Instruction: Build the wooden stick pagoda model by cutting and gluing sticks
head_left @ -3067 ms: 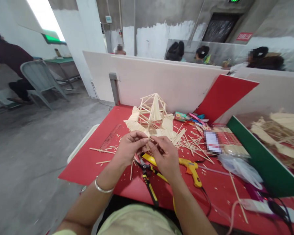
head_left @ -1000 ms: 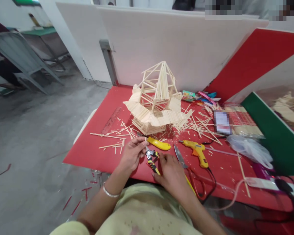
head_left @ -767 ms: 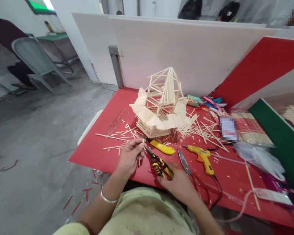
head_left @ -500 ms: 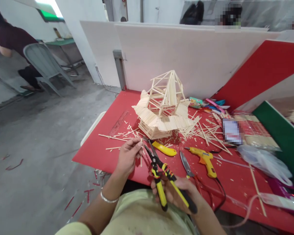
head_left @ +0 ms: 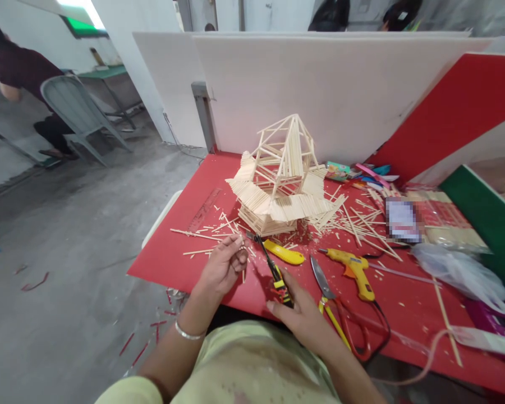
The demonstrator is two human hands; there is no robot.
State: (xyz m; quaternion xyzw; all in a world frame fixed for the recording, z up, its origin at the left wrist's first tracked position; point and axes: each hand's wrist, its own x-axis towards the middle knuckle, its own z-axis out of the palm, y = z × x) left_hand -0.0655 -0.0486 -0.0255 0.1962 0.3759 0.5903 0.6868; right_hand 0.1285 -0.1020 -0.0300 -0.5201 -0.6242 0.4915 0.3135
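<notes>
My left hand [head_left: 224, 265] pinches a thin wooden stick near the front of the red table [head_left: 168, 255]. Beside it, my right hand [head_left: 302, 317] grips the yellow-and-black cutting pliers [head_left: 273, 272], whose jaws point up toward the stick at my left fingertips. Behind both hands stands a stick-built house model [head_left: 280, 182] with an open framed roof. Loose sticks [head_left: 206, 231] lie scattered to the left of it.
A yellow utility knife [head_left: 284, 253], a yellow glue gun [head_left: 356, 269] and red-handled scissors [head_left: 340, 320] lie to the right of my hands. A white partition [head_left: 320, 84] backs the table. A ruler [head_left: 202, 209], clear bags [head_left: 458, 269] and more sticks [head_left: 362, 224] lie around.
My right hand picked the pliers up from the table, raised them, then lowered them with the jaws near the stick. My left hand kept its pinch on the stick.
</notes>
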